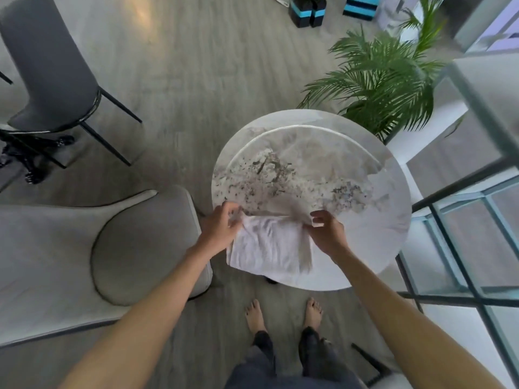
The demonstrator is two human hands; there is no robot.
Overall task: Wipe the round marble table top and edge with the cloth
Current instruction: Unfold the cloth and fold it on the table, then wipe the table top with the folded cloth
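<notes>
Cloth point(271, 247) sits on the near edge of the round table point(373, 237), white, folded roughly square, w/ its near-left corner just over the rim. You've got both hands on it. Your left hand point(220, 227) pinches the far-left corner btwn thumb and fingers, lifting that bit slightly. Your right hand point(327, 231) is at the far-right corner: fingers curled, thumb and forefinger tips close together at the cloth edge, but motion blur makes it hard to tell if you're really gripping the fabric or just touching it.

Tabletop is pale marble w/ dark speckled veining left of centre and a white arc across the far half, prob. a reflection, can't be sure.

Writing: none readable. Black boxes point(307, 9) w/ blue bands stand on the floor at the top edge, cut off by the frame; any label is too small to make out.

Also cut off: grey chair point(53, 71) at upper left, only partly in view, and pale armchair point(56, 248) just left of the table, running out of frame. Plant point(384, 68) stands behind the table's far-right side; its pot is mostly hidden by leaves. Your bare feet point(283, 314) show below the table, near its rim. Glass partition point(477, 234) w/ dark frame at right is blurred.
</notes>
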